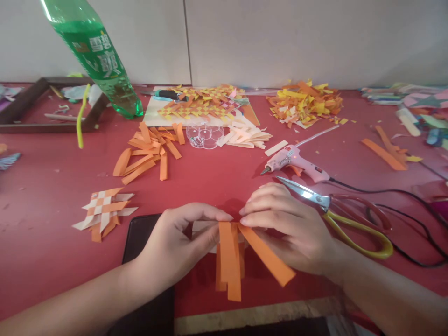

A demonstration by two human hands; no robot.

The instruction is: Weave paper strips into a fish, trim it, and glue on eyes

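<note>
My left hand (177,240) pinches folded orange paper strips (230,261) between thumb and fingers; their ends hang down toward the table's front edge. Part of a pale paper strip (202,227) shows behind the left thumb. Close beside it, my right hand (292,221) is closed at the top of another orange paper strip (269,256), which slants down to the right. The right thumb is mostly hidden behind the fingers. A small woven orange-and-white paper piece (105,207) lies to the left, past a black phone-like slab (140,233) partly under my left arm.
Scissors (325,203) and a pink glue gun (289,158) with a black cord lie right. Folded orange strips (147,151), pale strips (247,134), a clear bead tray (205,136) and a yellow-orange scrap pile (306,103) sit farther back. A green bottle (101,60) stands left beside a brown frame (45,127).
</note>
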